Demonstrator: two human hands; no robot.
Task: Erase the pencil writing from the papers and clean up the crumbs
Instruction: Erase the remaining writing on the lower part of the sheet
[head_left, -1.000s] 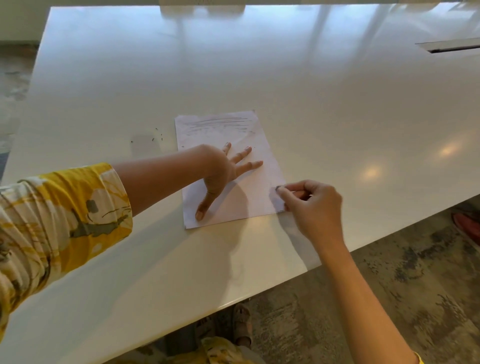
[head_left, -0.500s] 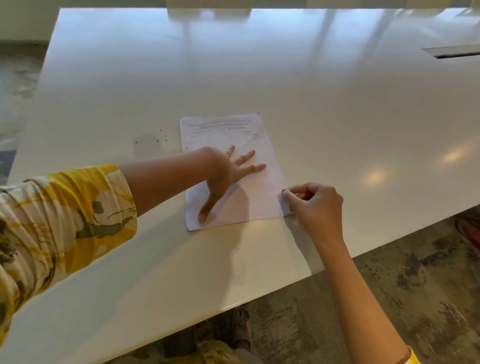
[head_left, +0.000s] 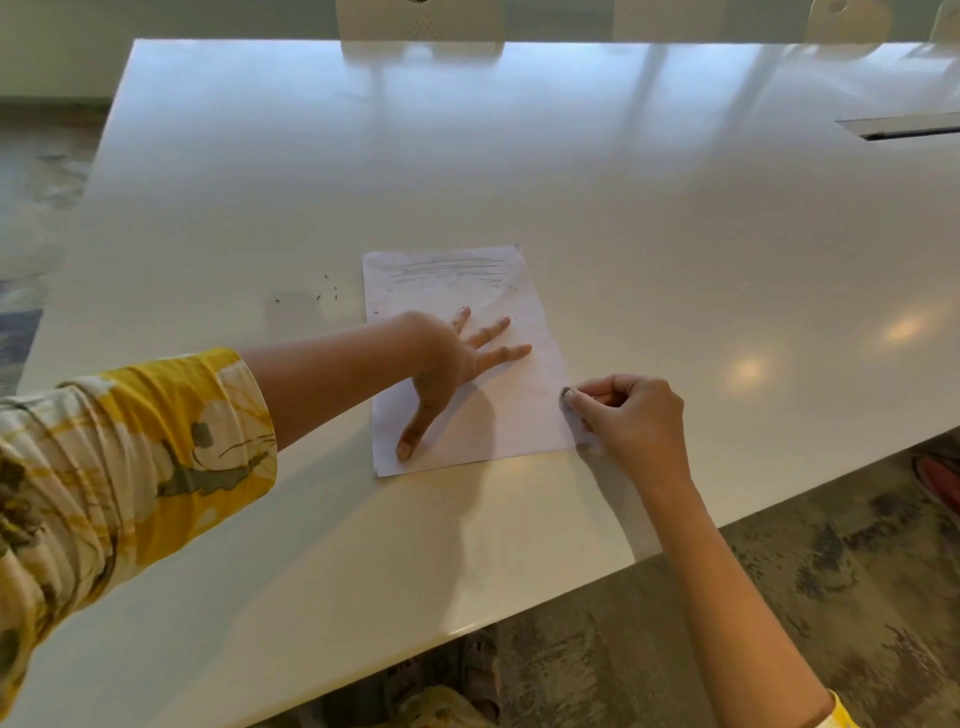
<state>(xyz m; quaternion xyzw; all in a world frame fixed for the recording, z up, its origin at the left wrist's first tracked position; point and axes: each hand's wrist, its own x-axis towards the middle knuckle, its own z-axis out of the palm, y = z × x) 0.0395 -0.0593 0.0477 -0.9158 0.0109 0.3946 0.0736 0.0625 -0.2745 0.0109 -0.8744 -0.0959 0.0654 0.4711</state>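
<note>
Paper (head_left: 457, 358) lies flat on the tabletop (head_left: 623, 208), toward the near edge, well in from the left and right edges. Grey pencil lines (head_left: 447, 270) run across its far end. Left hand (head_left: 452, 364) pressed flat on the sheet, fingers straight and spread, thumb toward the near left corner. Right hand (head_left: 628, 421) at the paper's right edge, fingers curled, pinching a small dark-tipped eraser (head_left: 566, 392) against the sheet. Crumbs (head_left: 327, 291) scattered on the tabletop just left of the paper's far end.
</note>
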